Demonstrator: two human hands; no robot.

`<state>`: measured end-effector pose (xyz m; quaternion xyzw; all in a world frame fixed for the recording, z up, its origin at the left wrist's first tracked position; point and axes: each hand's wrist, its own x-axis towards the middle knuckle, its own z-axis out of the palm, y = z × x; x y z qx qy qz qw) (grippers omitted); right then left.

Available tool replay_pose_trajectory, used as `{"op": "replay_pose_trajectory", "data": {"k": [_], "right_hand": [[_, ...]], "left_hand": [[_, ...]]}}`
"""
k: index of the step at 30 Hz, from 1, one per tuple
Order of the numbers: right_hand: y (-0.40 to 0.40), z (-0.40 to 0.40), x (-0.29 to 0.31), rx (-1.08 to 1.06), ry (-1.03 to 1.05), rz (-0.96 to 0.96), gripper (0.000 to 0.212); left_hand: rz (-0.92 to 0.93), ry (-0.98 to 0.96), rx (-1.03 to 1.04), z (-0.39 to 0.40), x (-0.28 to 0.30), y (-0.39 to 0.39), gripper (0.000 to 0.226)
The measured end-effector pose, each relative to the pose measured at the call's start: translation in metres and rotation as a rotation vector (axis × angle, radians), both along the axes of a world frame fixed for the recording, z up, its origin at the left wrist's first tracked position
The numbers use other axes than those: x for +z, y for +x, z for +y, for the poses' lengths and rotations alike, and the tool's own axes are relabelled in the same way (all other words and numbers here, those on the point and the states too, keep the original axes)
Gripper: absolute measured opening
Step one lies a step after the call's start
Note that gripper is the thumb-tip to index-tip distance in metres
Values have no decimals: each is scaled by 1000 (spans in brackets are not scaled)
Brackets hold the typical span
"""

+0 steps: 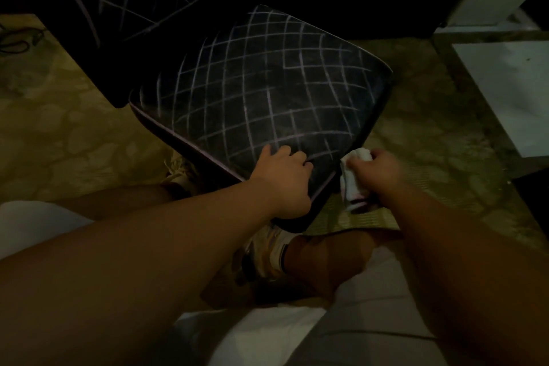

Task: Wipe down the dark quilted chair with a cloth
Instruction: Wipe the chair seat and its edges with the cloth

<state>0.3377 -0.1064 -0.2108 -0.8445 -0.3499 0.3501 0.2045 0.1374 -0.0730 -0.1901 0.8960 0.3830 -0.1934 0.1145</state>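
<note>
right hand (377, 169) grips a bunched white cloth (353, 184), fingers curled round it, against the seat's near right edge | left hand (285, 178) curls over the near corner of the dark quilted chair (261, 92), holding it | chair stands on a patterned floor (59, 134) | backrest rises upper left
</note>
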Motion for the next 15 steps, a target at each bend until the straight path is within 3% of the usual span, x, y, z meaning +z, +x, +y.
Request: {"op": "replay_pose_trajectory", "data": {"k": [5,11,15], "right_hand": [[7,-2,4,174,-67,6,53],[7,1,1,37,41,-86,37],[12,-1,5,151,-35,-38,48]], "left_hand": [[-19,11,-17,2,-1,6,75],[-13,13,-33,5,0,15,76],[-41,1,-32,7,1,19,82]]}}
